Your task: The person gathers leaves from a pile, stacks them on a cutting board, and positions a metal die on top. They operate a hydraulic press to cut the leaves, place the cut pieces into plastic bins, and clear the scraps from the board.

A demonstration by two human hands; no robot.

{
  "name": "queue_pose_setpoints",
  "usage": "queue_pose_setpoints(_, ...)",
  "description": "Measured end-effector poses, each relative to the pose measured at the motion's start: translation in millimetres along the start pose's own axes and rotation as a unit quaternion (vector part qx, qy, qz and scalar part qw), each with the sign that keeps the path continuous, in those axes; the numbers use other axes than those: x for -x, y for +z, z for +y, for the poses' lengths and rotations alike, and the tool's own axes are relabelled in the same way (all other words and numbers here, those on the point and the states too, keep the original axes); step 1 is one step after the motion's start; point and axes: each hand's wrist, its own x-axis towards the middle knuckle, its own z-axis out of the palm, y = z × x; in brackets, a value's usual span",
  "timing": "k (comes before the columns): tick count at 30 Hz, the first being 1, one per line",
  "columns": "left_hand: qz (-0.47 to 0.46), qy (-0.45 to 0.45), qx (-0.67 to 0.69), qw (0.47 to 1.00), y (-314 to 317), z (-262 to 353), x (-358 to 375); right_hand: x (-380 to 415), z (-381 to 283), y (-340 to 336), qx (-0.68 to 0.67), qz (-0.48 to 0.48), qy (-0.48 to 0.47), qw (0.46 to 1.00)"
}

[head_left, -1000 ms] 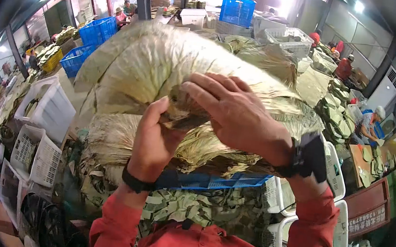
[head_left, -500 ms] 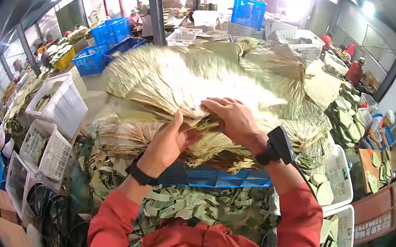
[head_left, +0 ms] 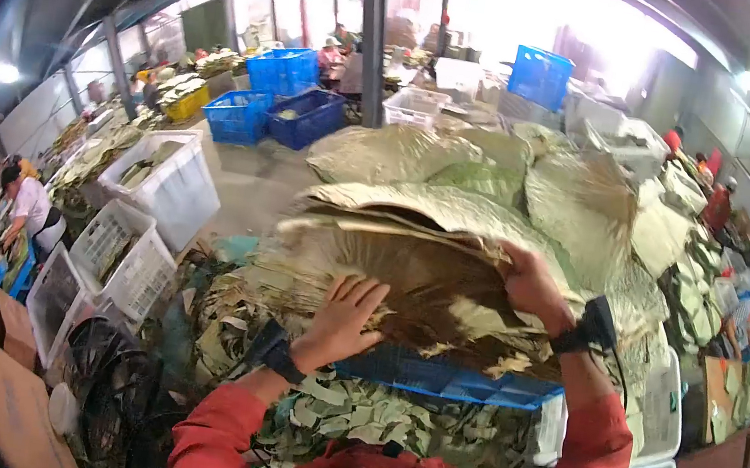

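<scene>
Large dried leaves (head_left: 417,273) lie in a wide stack in front of me, above a blue crate (head_left: 441,377). My left hand (head_left: 345,320) rests on the near left part of the stack, fingers spread and palm down. At the right, my right hand (head_left: 525,282) holds the edge of a folded bundle of leaves, its fingers partly hidden and blurred. Further back, broad pale green leaves (head_left: 578,199) spread over the pile. Cut leaf scraps (head_left: 370,413) lie below the blue crate, close to my body.
White crates (head_left: 156,172) stand at the left, with blue crates (head_left: 283,70) behind them beside a dark post (head_left: 373,35). More white crates (head_left: 659,413) are at the right. One person (head_left: 37,209) bends at the far left; another (head_left: 747,321) is at the right.
The view has turned left. The fanned leaf bundle between my hands now lies folded over the stack. My hands have moved apart, the left one flat and the right one at the bundle's right edge.
</scene>
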Motion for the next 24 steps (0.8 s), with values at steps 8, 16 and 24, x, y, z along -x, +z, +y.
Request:
queue_pose_setpoints(8,0.176,0.104,0.142,0.969,-59,47,-8,-6,-34,-24,0.141,0.065,-0.181,0.971)
queue_pose_setpoints(16,0.124,0.045,0.122,0.984,-87,17,-81,-16,-35,-11,0.15,-0.085,-0.153,0.973)
queue_pose_setpoints(24,0.063,0.03,0.241,0.968,-56,-35,-111,65,-62,-4,0.123,0.263,-0.179,0.94)
